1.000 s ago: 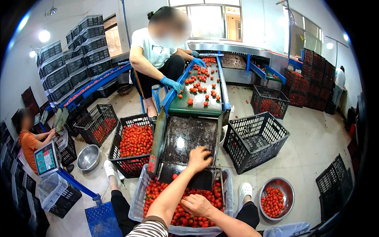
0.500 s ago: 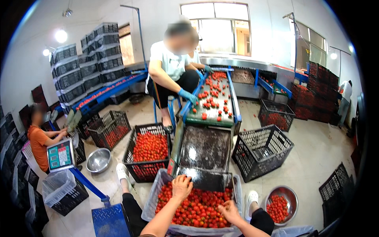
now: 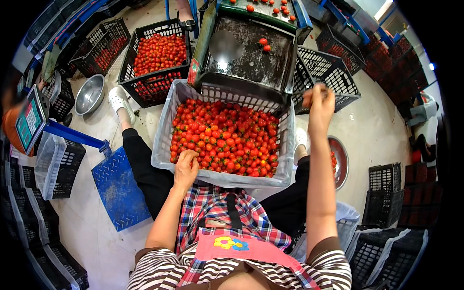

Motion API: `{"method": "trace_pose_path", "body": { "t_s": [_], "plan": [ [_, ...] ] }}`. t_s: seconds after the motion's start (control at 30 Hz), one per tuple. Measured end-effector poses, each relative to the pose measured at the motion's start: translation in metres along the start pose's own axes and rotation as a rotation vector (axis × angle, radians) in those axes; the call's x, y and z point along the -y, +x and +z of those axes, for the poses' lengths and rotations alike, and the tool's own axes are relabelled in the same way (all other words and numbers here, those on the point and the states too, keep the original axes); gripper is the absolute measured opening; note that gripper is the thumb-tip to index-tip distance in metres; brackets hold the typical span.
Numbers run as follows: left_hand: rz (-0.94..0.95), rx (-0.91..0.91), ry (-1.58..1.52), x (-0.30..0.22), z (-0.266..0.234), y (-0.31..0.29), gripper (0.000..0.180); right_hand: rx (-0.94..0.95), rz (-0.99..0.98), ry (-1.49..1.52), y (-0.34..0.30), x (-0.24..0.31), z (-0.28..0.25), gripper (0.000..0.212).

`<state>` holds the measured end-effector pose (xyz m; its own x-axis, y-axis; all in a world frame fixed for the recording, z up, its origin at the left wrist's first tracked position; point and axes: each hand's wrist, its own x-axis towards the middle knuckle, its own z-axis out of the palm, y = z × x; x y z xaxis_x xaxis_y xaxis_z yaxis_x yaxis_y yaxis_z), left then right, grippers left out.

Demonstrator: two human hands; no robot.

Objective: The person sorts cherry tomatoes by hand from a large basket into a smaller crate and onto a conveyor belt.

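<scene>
Cherry tomatoes (image 3: pixel 222 135) fill much of a plastic-lined crate (image 3: pixel 162 145) between my knees. Over its near left part my left hand (image 3: pixel 186 169) is closed, fingers curled down by the tomatoes; what they hold, if anything, is hidden. Raised beyond the crate's right side, in front of a black crate (image 3: pixel 336 79), my right hand (image 3: pixel 321 104) is closed with bent, blurred fingers, and I cannot make out what is in it. A dark, wet chute (image 3: pixel 246 58) slopes to the lined crate's far side, with a couple of tomatoes (image 3: pixel 264 45) on it.
Left of the chute stands a black crate of tomatoes (image 3: pixel 157 55), and a metal bowl (image 3: pixel 90 95) lies further left. A blue scale platform (image 3: pixel 121 188) with its display (image 3: pixel 31 118) is at my left. Another bowl (image 3: pixel 342 164) sits beside my right leg.
My view has tipped down toward the lined crate. My left hand has come from the chute's lip to the near side; my right has risen from the tomatoes toward the right. Tomatoes now lie on the chute.
</scene>
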<state>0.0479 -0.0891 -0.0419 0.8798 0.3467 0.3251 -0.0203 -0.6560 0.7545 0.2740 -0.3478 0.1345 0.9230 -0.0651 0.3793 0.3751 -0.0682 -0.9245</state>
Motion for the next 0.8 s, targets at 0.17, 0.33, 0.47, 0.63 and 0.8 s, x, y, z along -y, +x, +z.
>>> {"method": "trace_pose_path", "body": {
  "t_s": [0.17,0.33,0.47,0.63,0.8],
  "plan": [
    [-0.029,0.077,-0.036,0.001,0.0,0.0,0.022,0.104,0.095,-0.043,0.101,-0.026,0.015,0.049],
    [-0.115,0.1,-0.038,0.003,0.004,0.01,0.048,0.006,0.072,0.071,0.072,-0.009,0.013,0.058],
    [-0.161,0.111,0.292,0.015,0.003,0.036,0.09,0.007,-0.073,-0.084,-0.027,-0.022,-0.017,0.014],
    [-0.393,0.362,0.384,-0.004,0.039,0.071,0.108,0.595,-0.168,-0.651,-0.099,-0.104,0.012,0.023],
    [-0.343,0.319,0.293,0.001,0.042,0.068,0.111,0.983,-0.274,-0.98,-0.092,-0.159,0.065,0.036]
  ]
}}
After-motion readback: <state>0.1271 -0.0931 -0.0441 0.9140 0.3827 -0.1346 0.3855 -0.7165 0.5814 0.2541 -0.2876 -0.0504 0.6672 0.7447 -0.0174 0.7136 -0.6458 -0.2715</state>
